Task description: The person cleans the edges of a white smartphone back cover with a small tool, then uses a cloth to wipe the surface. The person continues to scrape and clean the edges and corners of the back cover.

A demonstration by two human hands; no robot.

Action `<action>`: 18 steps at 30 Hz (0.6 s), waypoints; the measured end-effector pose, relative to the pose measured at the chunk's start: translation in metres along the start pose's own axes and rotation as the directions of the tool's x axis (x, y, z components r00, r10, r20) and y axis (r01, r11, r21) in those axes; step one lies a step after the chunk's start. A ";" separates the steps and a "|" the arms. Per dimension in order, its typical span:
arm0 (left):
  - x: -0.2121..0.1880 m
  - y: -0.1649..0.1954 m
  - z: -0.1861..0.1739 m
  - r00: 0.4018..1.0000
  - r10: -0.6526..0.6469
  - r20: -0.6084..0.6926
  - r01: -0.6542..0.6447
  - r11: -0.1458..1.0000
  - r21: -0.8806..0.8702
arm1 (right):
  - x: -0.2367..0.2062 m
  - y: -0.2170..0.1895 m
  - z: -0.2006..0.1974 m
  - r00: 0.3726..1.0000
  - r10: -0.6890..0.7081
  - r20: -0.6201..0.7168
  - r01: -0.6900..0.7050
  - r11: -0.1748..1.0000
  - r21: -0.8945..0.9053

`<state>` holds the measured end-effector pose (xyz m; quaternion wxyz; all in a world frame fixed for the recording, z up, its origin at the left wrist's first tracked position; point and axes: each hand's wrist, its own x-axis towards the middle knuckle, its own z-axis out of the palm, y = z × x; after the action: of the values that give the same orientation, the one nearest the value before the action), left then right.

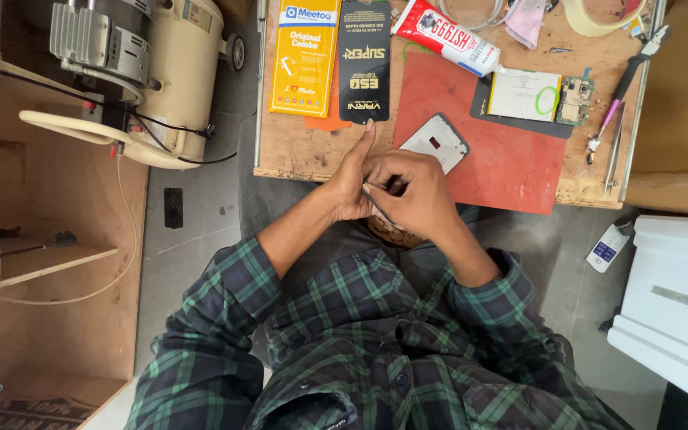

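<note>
My left hand (350, 181) and my right hand (417, 193) meet at the front edge of a wooden worktable (296, 151). A thin grey tool (377, 205) runs slantwise between them, with the fingers of my right hand closed around it. My left hand presses against the right one, and one of its fingers stretches up toward a black flat packet (364, 60). What the left hand grips is hidden. A white phone frame (436, 142) lies just beyond my hands on a red mat (511, 159).
On the table lie a yellow packet (304, 56), a red-and-white tube (447, 36), a white card on a dark pad (523, 95), a circuit board (573, 99), a screwdriver (627, 80) and a tape roll (603, 16). A cream compressor (173, 72) stands left, a white box (674, 295) right.
</note>
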<state>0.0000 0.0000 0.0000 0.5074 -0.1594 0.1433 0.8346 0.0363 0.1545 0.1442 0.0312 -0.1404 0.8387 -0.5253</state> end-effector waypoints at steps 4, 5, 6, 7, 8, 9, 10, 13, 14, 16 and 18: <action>-0.022 0.004 0.059 0.993 -0.038 -0.114 0.067 0.961 0.268 | 0.007 0.013 -0.013 0.991 0.126 -0.042 -0.120 0.985 0.125; -0.027 0.006 0.069 0.995 -0.048 -0.090 0.070 0.961 0.266 | 0.007 0.014 -0.014 0.985 0.171 -0.034 -0.164 0.973 0.164; -0.030 0.009 0.076 0.996 -0.057 -0.066 0.072 0.961 0.266 | 0.008 0.015 -0.014 0.977 0.214 -0.025 -0.205 0.958 0.203; -0.032 0.010 0.081 0.996 -0.043 -0.083 0.064 0.962 0.266 | 0.008 0.016 -0.014 0.982 0.187 -0.016 -0.179 0.959 0.218; -0.033 0.009 0.084 0.994 -0.032 -0.100 0.057 0.963 0.265 | 0.006 0.016 -0.012 0.987 0.162 -0.007 -0.156 0.960 0.233; -0.033 0.009 0.086 0.993 -0.020 -0.117 0.051 0.963 0.265 | 0.006 0.016 -0.011 0.991 0.136 0.000 -0.132 0.960 0.248; -0.034 0.009 0.085 0.996 -0.022 -0.089 0.044 0.964 0.260 | 0.007 0.016 -0.011 0.990 0.142 0.003 -0.139 0.963 0.233; -0.034 0.007 0.082 0.999 -0.023 -0.042 0.033 0.968 0.250 | 0.006 0.015 -0.012 0.988 0.156 0.010 -0.155 0.969 0.192; -0.033 0.007 0.080 0.998 -0.019 -0.054 0.032 0.967 0.252 | 0.006 0.014 -0.012 0.988 0.155 0.010 -0.154 0.971 0.183; -0.032 0.008 0.078 0.998 -0.014 -0.062 0.029 0.967 0.254 | 0.009 0.011 -0.012 0.991 0.135 0.002 -0.134 0.979 0.152; -0.032 0.007 0.076 0.998 -0.021 -0.061 0.035 0.968 0.249 | 0.009 0.006 -0.010 0.994 0.109 -0.012 -0.107 0.989 0.107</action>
<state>-0.0014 0.0015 0.0828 0.5308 -0.1202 0.2595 0.7978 0.0248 0.1632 0.1438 0.0594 -0.0882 0.8163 -0.5678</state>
